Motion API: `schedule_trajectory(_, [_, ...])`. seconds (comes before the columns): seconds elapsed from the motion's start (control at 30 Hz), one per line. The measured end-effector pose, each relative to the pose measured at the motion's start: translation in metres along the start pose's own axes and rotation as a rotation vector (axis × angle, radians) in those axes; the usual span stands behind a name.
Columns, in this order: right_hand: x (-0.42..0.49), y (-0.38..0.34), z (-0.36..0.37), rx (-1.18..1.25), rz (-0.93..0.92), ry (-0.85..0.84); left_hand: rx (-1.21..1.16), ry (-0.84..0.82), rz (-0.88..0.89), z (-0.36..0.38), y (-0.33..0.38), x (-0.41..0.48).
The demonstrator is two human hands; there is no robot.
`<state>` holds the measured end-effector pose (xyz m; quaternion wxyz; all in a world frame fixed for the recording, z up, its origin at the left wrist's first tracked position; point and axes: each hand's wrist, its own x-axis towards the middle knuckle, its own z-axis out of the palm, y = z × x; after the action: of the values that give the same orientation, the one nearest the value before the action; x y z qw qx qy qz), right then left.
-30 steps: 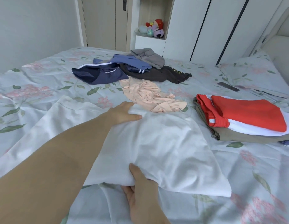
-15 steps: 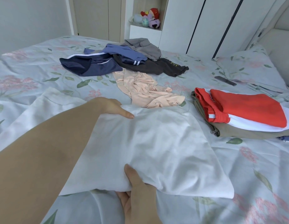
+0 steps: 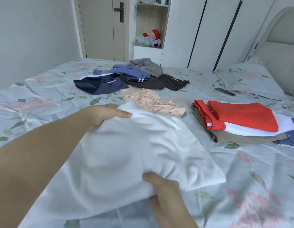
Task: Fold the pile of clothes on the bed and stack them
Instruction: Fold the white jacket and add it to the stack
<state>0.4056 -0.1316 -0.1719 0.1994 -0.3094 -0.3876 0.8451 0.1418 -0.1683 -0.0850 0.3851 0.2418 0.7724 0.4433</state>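
A white garment lies partly folded in front of me on the flowered bed. My left hand grips its far edge, thumb on top. My right hand pinches its near edge, thumb over the cloth and fingers under it. Beyond it lies an unfolded pile: a peach garment, navy shorts, a blue piece, a dark brown one and a grey one. At the right sits a folded stack with a red and white garment on top.
A dark phone or remote lies on the bed near a flowered pillow. A padded headboard rises at the far right. White wardrobe doors, a shelf with plush toys and a door stand behind the bed.
Both hands have lifted and drawn the white garment's left part over toward the right, bunching it. My view has tilted up, showing more of the room.
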Motion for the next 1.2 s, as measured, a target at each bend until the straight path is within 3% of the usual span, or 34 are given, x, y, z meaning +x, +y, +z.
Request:
schedule_trajectory(0.17, [-0.027, -0.079, -0.006, -0.041, -0.203, 0.012, -0.332, -0.048, 0.075, -0.004, 0.019, -0.059])
schedule_trajectory(0.33, [-0.059, -0.144, 0.001, -0.116, -0.291, 0.055, -0.469, -0.081, 0.319, 0.0, 0.039, -0.128])
schedule_trajectory(0.47, [-0.09, -0.181, 0.006, -0.147, -0.422, -0.149, -0.448, -0.093, 0.525, -0.004, 0.045, -0.178])
schedule_trajectory(0.57, [-0.115, -0.2, 0.01, -0.329, -0.472, -0.324, -0.393, 0.029, 0.593, -0.001, 0.045, -0.206])
schedule_trajectory(0.7, [-0.135, -0.213, 0.013, -0.578, -0.593, -0.173, -0.407, 0.287, 0.672, 0.007, 0.045, -0.232])
schedule_trajectory(0.8, [-0.143, -0.217, 0.012, -0.631, -0.68, -0.097, -0.425, 0.392, 0.699, 0.013, 0.044, -0.247])
schedule_trajectory(0.97, [-0.133, -0.228, 0.008, -0.492, -0.687, -0.175, -0.471, 0.385, 0.81, 0.018, 0.053, -0.25])
schedule_trajectory(1.07, [-0.099, -0.235, 0.003, -0.361, -0.593, -0.23, -0.544, 0.392, 0.873, 0.018, 0.059, -0.225])
schedule_trajectory(1.13, [-0.064, -0.233, 0.002, -0.314, -0.473, -0.247, -0.593, 0.405, 0.802, 0.017, 0.056, -0.188])
schedule_trajectory(1.2, [-0.024, -0.222, 0.004, -0.282, -0.342, -0.155, -0.551, 0.458, 0.619, 0.017, 0.044, -0.137])
